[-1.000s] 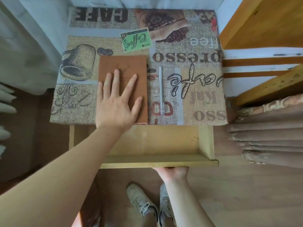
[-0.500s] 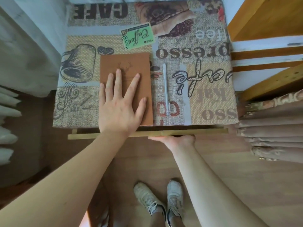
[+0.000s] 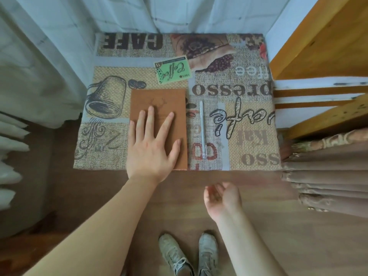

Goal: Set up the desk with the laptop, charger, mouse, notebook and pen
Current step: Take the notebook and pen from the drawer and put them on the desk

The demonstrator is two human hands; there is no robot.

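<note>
A brown notebook (image 3: 169,102) lies closed on the desk (image 3: 249,124), which is covered by a coffee-print cloth. My left hand (image 3: 152,148) rests flat on the notebook's near half, fingers spread. A clear white pen (image 3: 202,128) lies just right of the notebook, parallel to its edge. My right hand (image 3: 221,197) hangs below the desk's front edge, palm up, fingers loosely curled and holding nothing. No laptop, charger or mouse shows in this view.
Wooden shelving (image 3: 318,56) stands against the desk's right side, with folded brown fabric (image 3: 326,176) below it. White curtains (image 3: 39,66) hang at the left and behind. My shoes (image 3: 189,253) stand on the wood floor in front.
The drawer under the desk, open a second ago, has been pushed in by my right hand and is now shut. That hand has let go and pulled back. My left hand stayed on the notebook.
</note>
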